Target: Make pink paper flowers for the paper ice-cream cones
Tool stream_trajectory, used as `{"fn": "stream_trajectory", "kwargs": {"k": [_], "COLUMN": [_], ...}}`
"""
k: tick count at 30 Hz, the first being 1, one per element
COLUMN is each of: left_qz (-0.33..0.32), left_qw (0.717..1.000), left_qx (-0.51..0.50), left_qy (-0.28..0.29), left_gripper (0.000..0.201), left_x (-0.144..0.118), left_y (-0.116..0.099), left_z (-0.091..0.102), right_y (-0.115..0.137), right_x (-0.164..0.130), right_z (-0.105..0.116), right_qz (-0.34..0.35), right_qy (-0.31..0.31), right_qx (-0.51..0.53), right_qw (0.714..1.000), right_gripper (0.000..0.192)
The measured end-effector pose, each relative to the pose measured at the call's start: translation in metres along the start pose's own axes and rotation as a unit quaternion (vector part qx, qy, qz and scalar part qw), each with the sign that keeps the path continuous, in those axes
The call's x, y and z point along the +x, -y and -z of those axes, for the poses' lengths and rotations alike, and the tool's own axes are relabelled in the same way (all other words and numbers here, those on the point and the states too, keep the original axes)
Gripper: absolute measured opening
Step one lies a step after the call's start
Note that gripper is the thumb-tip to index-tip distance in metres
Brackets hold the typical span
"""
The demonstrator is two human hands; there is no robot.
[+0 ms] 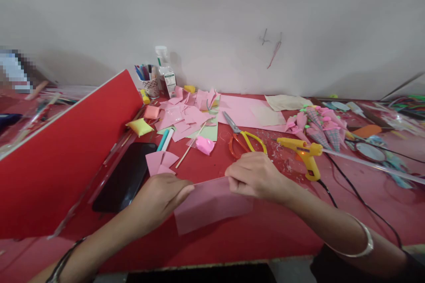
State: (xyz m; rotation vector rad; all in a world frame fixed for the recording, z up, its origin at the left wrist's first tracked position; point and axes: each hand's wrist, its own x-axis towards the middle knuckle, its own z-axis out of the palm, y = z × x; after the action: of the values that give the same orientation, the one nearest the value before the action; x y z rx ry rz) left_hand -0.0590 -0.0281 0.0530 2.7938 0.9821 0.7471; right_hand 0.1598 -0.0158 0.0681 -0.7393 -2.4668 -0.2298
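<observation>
With fingers of left hand and right hand pinched closed, holding a pink rectangular paper sheet by its far edge, at near middle of a red surface. Hard to tell whether resting or lifted. Nearer than metal scissors with yellow-and-orange handles.

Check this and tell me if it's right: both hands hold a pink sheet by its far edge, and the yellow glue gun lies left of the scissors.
One thing is wrong: the head view shows the yellow glue gun lying right of the scissors, not left. The left hand and right hand do hold the pink sheet by its far edge.
</observation>
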Motion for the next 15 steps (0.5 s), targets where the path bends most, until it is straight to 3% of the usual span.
{"fn": "stream_trajectory", "kwargs": {"k": [4, 7, 9, 10, 15], "left_qz": [0.063, 0.101, 0.091, 0.076, 0.014], "left_qw": [0.997, 0.992, 0.994, 0.995, 0.999], "left_qx": [-0.043, -0.049, -0.035, -0.025, 0.021], "left_qy": [0.034, 0.051, 0.057, 0.058, 0.041], "left_gripper": [0.053, 0.054, 0.055, 0.055, 0.053], "left_x": [-0.006, -0.007, -0.004, -0.002, 0.010], "left_y": [0.007, 0.011, 0.011, 0.010, 0.005], "left_z": [0.007, 0.008, 0.006, 0.005, 0.003], "right_y": [-0.017, -0.022, -0.017, -0.013, 0.008], "right_x": [-0.014, -0.017, -0.013, -0.009, 0.004], "right_z": [0.014, 0.023, 0.026, 0.026, 0.021], "right_qz": [-0.054, -0.122, -0.138, -0.126, -0.037], "right_qy": [0.020, -0.033, -0.060, -0.047, 0.133], "right_qx": [-0.033, -0.054, -0.044, -0.033, -0.017], "right_qw": [0.998, 0.991, 0.988, 0.990, 0.990], "right_gripper": [0.024, 0.023, 0.022, 0.020, 0.022]}}
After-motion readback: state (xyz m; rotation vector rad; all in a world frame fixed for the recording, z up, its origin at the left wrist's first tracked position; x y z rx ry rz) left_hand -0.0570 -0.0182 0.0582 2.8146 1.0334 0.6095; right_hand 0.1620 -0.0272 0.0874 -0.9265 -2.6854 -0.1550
